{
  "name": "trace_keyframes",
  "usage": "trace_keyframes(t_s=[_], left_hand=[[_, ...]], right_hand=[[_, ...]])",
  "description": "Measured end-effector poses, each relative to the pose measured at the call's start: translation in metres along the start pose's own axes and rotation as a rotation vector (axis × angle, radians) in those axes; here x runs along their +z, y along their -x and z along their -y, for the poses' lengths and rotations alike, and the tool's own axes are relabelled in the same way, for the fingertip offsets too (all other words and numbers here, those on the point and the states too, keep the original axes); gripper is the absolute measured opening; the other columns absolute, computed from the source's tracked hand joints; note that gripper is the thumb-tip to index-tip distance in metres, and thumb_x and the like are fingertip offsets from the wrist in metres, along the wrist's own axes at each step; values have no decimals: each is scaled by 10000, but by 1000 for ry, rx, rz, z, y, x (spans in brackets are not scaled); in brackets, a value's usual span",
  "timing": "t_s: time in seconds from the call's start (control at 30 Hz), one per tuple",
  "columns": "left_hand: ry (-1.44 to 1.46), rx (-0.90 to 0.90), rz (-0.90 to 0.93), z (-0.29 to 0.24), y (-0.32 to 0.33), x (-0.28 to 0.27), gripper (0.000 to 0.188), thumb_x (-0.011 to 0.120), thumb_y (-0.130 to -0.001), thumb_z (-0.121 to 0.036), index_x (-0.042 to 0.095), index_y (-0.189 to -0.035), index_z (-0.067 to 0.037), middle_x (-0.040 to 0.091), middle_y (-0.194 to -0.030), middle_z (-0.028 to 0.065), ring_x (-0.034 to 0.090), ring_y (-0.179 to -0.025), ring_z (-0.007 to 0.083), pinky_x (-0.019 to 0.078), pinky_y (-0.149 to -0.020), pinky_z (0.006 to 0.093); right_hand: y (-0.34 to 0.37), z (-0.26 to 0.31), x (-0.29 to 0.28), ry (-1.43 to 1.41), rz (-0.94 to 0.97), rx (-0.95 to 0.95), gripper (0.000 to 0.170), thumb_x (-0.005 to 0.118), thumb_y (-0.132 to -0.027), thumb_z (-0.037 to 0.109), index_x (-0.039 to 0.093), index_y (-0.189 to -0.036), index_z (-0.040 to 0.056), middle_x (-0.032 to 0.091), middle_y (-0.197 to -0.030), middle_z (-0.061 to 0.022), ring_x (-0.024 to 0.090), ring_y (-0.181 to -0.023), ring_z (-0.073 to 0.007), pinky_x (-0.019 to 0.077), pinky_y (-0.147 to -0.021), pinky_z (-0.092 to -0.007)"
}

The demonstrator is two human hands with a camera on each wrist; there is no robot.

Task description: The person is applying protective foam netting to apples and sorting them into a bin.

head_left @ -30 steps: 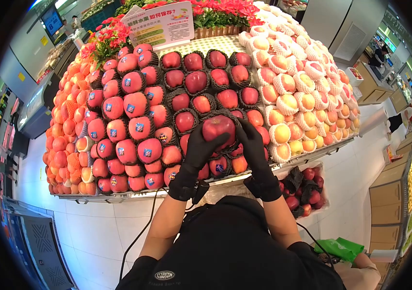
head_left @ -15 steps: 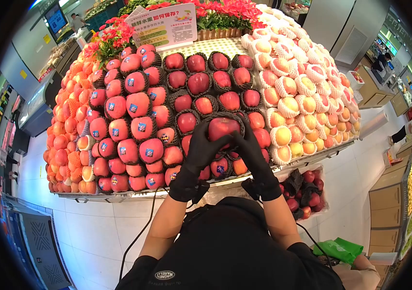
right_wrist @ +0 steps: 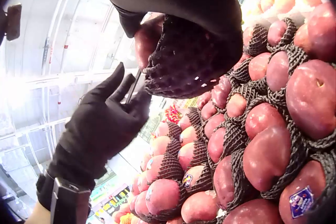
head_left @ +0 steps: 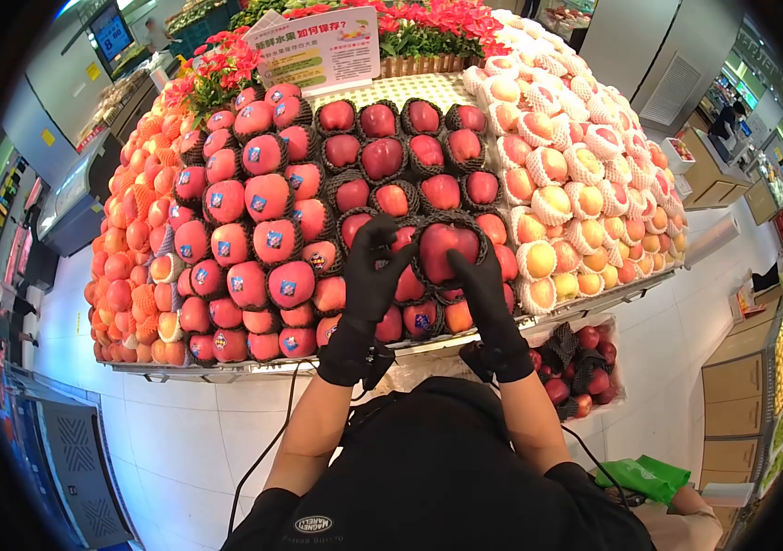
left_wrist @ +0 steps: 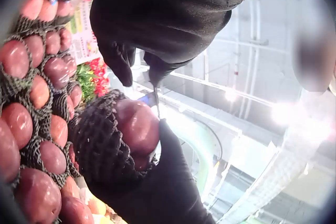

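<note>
My right hand (head_left: 480, 286), in a black glove, grips a red apple (head_left: 446, 252) wrapped in a black foam net (left_wrist: 97, 142), with the thumb across its front. In the left wrist view the apple's bare red side faces my left hand (left_wrist: 163, 19). That gloved left hand (head_left: 375, 275) is held just left of the apple, thumb and fingers bent toward each other. Between its fingertips the wrist views show a small thin strip (right_wrist: 135, 86), seen edge-on beside the apple; its kind cannot be made out. Rows of netted red apples (head_left: 382, 158) lie behind and below.
Stickered apples (head_left: 247, 241) are stacked at left, beside orange-netted fruit (head_left: 139, 275). White-netted peach-coloured fruit (head_left: 584, 193) slopes down at right. A sign (head_left: 318, 48) and red flowers (head_left: 442, 23) stand at the back. A bag of apples (head_left: 580, 367) sits low at right.
Both hands were around the apple. The left hand has come off it to the left, fingers bent, while the right hand keeps hold and has shifted slightly right with the apple.
</note>
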State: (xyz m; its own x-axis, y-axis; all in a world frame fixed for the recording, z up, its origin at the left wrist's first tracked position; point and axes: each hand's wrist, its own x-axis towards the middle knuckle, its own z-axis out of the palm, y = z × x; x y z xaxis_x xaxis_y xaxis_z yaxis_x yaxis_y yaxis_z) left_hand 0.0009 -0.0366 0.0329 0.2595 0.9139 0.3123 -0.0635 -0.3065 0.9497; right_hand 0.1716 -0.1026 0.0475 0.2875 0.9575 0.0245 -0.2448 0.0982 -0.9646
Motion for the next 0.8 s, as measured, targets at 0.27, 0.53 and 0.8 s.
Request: trace_keyframes(t_s=[0.27, 0.53, 0.8], left_hand=[[301, -207, 240, 8, 7, 4, 575, 668, -863, -133, 405, -1353, 11, 513, -1297, 98, 505, -1144, 174, 440, -951, 320], [159, -66, 175, 8, 5, 3, 607, 683, -856, -155, 400, -1360, 30, 521, -1288, 112, 518, -1142, 180, 429, -986, 332], [526, -440, 208, 6, 9, -10, 588, 666, -875, -206, 407, -1360, 3, 526, -1274, 98, 537, -1131, 172, 488, -925, 318]], right_hand=[[1, 2, 7, -27, 77, -50, 582, 703, -816, 126, 428, -1312, -2, 528, -1232, -104, 548, -1100, -180, 518, -879, -315], [6, 17, 21, -21, 64, 25, 582, 707, -818, 132, 436, -1322, 22, 550, -1188, -98, 561, -1073, -158, 516, -851, -290], [-4, 0, -3, 212, 171, 48, 574, 572, -940, 270, 351, -1407, 22, 539, -1237, -110, 525, -1092, -153, 465, -871, -280]])
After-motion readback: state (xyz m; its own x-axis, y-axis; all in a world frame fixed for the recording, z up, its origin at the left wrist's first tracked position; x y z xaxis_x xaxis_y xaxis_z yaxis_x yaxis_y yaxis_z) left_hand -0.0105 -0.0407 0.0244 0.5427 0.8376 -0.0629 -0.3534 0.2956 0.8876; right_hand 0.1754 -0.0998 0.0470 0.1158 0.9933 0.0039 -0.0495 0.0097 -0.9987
